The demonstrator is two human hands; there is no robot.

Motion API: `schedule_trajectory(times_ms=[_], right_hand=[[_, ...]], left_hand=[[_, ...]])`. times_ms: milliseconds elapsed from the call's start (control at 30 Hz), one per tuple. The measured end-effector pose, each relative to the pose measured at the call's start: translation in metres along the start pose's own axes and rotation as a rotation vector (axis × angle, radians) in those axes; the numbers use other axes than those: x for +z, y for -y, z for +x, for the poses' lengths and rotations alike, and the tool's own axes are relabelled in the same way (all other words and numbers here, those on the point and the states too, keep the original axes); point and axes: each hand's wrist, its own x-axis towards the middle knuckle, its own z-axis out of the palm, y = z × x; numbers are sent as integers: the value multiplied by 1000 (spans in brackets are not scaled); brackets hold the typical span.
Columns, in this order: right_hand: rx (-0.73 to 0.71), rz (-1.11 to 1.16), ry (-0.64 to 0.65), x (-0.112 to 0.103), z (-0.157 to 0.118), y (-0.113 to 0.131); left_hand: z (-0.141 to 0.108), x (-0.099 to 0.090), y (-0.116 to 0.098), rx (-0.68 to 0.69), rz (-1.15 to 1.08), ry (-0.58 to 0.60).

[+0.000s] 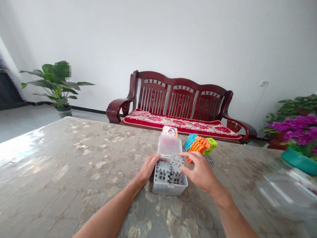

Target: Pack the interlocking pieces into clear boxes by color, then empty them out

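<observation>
A clear plastic box (pixel 170 190) stands on the table with its hinged lid (pixel 169 145) tipped back. Inside lie grey notched interlocking tiles (pixel 162 171), several of them with square holes. My left hand (pixel 148 168) grips the left side of the box near the lid's hinge. Between the thumb and fingers of my right hand (pixel 199 172) is a grey interlocking tile (pixel 177 161), held tilted over the right part of the box. Just beyond that hand sit blue tiles (pixel 190 142), orange tiles (pixel 198 144) and lime green tiles (pixel 212 145), bunched together.
Behind the lid is a small printed box (pixel 170 131). Some grey pieces (pixel 210 161) lie right of the orange ones. A blurred transparent container (pixel 284 195) and a teal flower pot (pixel 299 161) occupy the table's right side. A wooden bench (pixel 178 99) stands beyond the patterned tabletop (pixel 81 172).
</observation>
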Motion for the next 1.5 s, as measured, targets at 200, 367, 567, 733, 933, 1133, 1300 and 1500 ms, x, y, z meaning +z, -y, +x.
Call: schedule_trajectory(times_ms=[200, 367, 567, 733, 933, 1133, 1300, 1500], right_hand=[[-88, -17, 63, 1, 0, -4], [-71, -41, 101, 8, -3, 0], [-88, -38, 105, 10, -3, 1], [47, 20, -93, -13, 5, -27], [454, -156, -479, -38, 7, -103], [665, -331, -336, -19, -6, -150], [679, -482, -142, -1, -11, -153], [714, -503, -113, 5, -10, -156]], left_hand=[[0, -1, 2, -16, 20, -8], [1, 0, 4, -10, -3, -7], [0, 0, 1, 2, 4, 2], [0, -1, 2, -4, 13, -3], [1, -1, 2, 9, 37, -2], [0, 0, 1, 1, 26, -15], [1, -1, 3, -9, 33, -9], [1, -2, 4, -5, 29, -5]])
